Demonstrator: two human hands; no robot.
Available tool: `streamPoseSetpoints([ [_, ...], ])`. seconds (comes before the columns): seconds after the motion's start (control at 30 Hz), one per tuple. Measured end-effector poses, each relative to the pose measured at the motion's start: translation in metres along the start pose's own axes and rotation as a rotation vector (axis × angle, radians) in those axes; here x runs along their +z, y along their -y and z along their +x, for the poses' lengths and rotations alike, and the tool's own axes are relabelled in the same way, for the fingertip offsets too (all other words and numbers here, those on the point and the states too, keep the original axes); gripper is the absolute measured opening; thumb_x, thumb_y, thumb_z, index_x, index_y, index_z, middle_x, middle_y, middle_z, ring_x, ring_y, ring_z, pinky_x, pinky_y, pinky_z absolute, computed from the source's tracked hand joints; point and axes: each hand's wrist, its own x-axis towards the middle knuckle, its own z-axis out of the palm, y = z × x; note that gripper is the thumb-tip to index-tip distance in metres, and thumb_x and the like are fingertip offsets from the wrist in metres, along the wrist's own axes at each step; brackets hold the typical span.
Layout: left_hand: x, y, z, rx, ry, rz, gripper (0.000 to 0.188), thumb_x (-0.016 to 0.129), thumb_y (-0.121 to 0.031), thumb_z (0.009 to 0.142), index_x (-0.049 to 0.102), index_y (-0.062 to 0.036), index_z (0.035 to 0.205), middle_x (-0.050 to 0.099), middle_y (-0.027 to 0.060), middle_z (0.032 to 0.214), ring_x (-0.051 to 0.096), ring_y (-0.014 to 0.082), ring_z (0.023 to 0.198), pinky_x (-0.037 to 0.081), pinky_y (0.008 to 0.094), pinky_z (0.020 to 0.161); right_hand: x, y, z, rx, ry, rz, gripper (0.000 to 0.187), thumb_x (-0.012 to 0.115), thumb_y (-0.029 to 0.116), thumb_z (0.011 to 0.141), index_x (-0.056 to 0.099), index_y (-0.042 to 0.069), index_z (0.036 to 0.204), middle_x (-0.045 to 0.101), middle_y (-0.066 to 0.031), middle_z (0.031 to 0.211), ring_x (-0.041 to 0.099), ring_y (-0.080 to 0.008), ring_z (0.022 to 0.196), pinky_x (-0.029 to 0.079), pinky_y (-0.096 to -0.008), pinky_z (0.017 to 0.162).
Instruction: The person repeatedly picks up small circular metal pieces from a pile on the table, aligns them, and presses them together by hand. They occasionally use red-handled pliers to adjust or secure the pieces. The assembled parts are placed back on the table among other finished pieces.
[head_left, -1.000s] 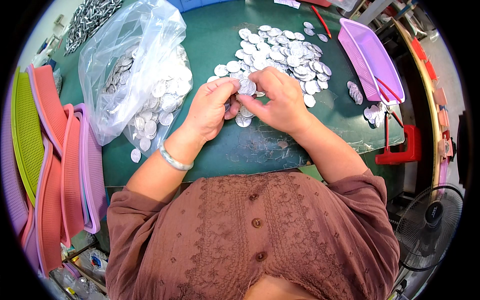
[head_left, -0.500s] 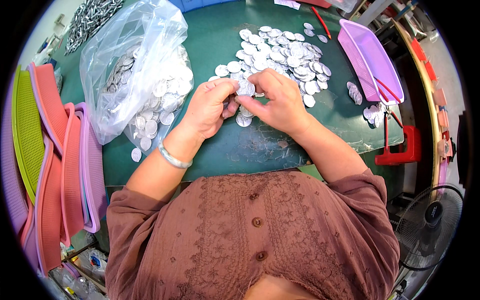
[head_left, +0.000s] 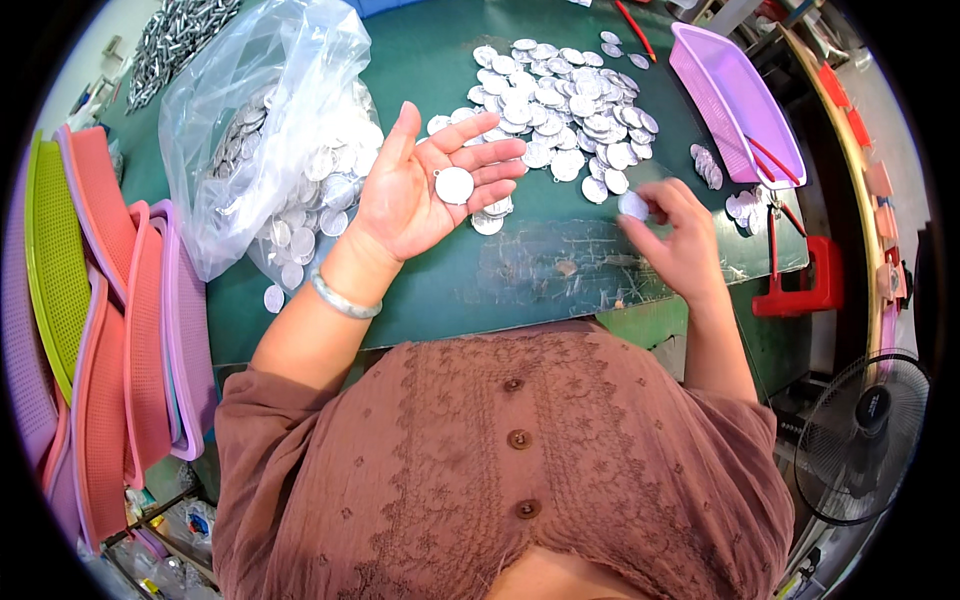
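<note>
Left hand (head_left: 430, 190) palm up, fingers spread, silvery disc (head_left: 454, 186) lying loose on it, near left of the disc pile (head_left: 560, 100). Right fingers pinch a second disc (head_left: 631, 206) by its edge, just off the pile's near right side. Discs look like thin metal: probably light, stiff, slightly slippery, not fragile; best held by opposite rims, clear of the small loop.
</note>
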Motion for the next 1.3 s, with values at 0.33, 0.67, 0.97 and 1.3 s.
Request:
streamPoseSetpoints([
  [0.33,0.015,0.008,0.000,-0.106,0.032,0.051,0.077,0.021,-0.060,0.085,0.026,0.0014,0.132,0.035,0.0290,0.127,0.037,0.0404,0.118,0.033,0.0475,0.097,-0.008,-0.005,-0.022,-0.056,-0.104,-0.222,0.035,0.068,0.016,0.065,0.056,0.004,0.096,0.053,-0.0097,0.085,0.051,-0.0282,0.081,0.038,-0.0356,0.073],
  [0.67,0.014,0.004,-0.008,-0.087,-0.270,0.485,0.052,0.031,-0.040,0.092,0.044,0.0024,0.119,0.057,0.0136,0.098,0.055,0.0145,0.078,0.045,0.0225,0.062,0.025,0.009,0.016,-0.165,-0.107,-0.114,0.007,0.059,0.011,0.073,0.058,0.004,0.074,0.056,-0.0089,0.070,0.054,-0.0284,0.070,0.041,-0.0370,0.063],
  [0.97,0.015,0.012,-0.006,-0.052,-0.329,0.572,0.029,0.044,-0.019,0.089,0.051,0.0026,0.107,0.053,0.0037,0.081,0.039,0.0053,0.057,0.029,0.0151,0.042,0.041,0.003,0.048,-0.280,0.106,-0.302,0.029,0.063,0.008,0.069,0.059,0.007,0.097,0.052,-0.0093,0.084,0.051,-0.0280,0.083,0.042,-0.0366,0.073],
  [1.3,0.016,0.017,-0.005,-0.068,-0.332,0.598,0.026,0.045,-0.017,0.088,0.051,0.0013,0.105,0.054,0.0030,0.080,0.043,0.0047,0.058,0.031,0.0138,0.042,0.045,-0.006,0.065,-0.234,0.274,-0.170,0.019,0.058,0.007,0.069,0.056,0.004,0.087,0.054,-0.0116,0.087,0.053,-0.0306,0.088,0.043,-0.0371,0.077],
])
